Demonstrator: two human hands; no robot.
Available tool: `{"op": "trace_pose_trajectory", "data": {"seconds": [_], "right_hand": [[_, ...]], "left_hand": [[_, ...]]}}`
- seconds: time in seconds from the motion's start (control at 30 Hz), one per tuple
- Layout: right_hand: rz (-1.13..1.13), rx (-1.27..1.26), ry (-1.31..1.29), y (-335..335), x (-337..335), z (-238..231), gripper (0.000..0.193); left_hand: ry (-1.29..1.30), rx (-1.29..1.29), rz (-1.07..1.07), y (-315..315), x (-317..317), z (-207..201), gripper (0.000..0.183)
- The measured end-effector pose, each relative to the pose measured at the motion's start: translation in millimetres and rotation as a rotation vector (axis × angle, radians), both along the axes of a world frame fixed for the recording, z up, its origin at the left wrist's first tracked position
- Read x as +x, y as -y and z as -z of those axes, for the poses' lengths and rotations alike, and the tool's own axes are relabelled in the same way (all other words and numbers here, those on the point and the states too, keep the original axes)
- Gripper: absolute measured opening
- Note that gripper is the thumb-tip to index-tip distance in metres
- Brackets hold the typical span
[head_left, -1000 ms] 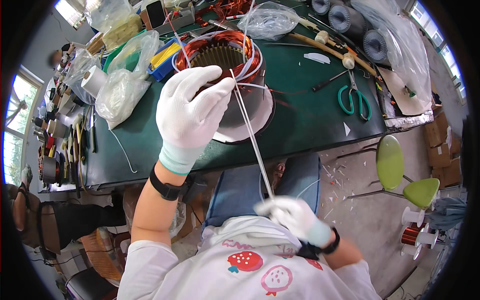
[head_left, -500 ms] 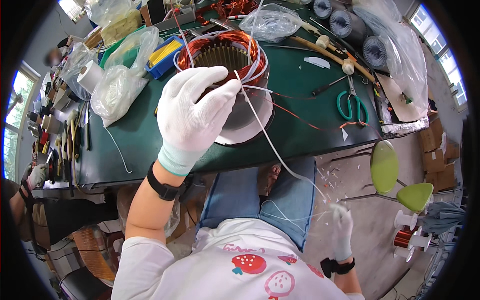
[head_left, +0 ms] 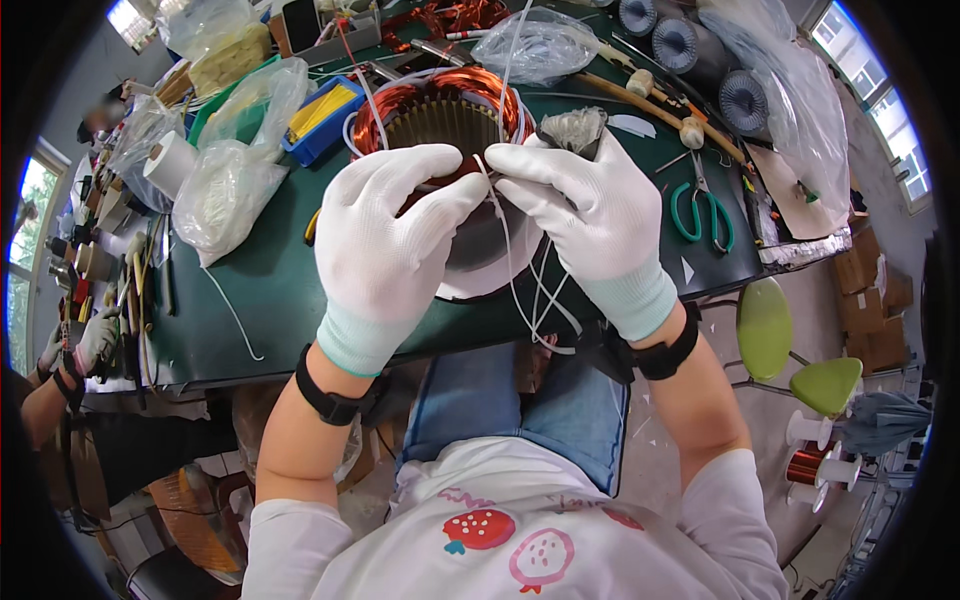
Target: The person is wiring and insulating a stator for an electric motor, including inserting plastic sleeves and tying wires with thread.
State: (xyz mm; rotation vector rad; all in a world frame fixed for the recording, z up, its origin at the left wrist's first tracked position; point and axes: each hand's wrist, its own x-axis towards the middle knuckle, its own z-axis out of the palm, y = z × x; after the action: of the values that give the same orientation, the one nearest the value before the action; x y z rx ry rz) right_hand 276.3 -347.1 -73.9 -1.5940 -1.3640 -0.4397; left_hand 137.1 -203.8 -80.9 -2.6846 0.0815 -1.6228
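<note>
A motor stator (head_left: 440,110), wound with orange copper wire and edged with white sleeving, stands on the green bench in front of me. At its near rim my white-gloved left hand (head_left: 400,210) is closed, thumb and forefinger bent beside a white cord (head_left: 508,245). My right hand (head_left: 590,205), gloved alike, pinches at the same cord from the other side, its fingertips almost meeting the left ones. Loops of the cord hang below the right hand over the bench edge. A grey crumpled patch (head_left: 573,130) shows at the right hand's far fingers; what it is I cannot tell. Both hands hide the near winding.
Green-handled scissors (head_left: 702,215) lie to the right, by a wooden stick (head_left: 660,110). A blue box (head_left: 327,120) of yellow strips and plastic bags (head_left: 230,200) stand left. Green chairs (head_left: 765,330) are on the floor at right. Another person's gloved hand (head_left: 97,338) is at far left.
My right hand has come up from the lower right, beside my legs, to the stator's near rim. The cord, stretched out before, now hangs in loops. My left hand has hardly moved.
</note>
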Motion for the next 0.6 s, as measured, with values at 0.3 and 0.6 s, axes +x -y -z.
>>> {"op": "trace_pose_trajectory", "data": {"seconds": [0.3,0.6], "right_hand": [[-0.012,-0.133,0.178,28.6,-39.0,-22.9,0.019],[-0.574,-0.431,-1.525,63.4,-90.3,32.2,0.036]], "left_hand": [[0.004,0.030,-0.039,-4.7,0.9,5.1,0.031],[-0.001,0.007,0.001,3.9,4.6,-3.7,0.025]]}}
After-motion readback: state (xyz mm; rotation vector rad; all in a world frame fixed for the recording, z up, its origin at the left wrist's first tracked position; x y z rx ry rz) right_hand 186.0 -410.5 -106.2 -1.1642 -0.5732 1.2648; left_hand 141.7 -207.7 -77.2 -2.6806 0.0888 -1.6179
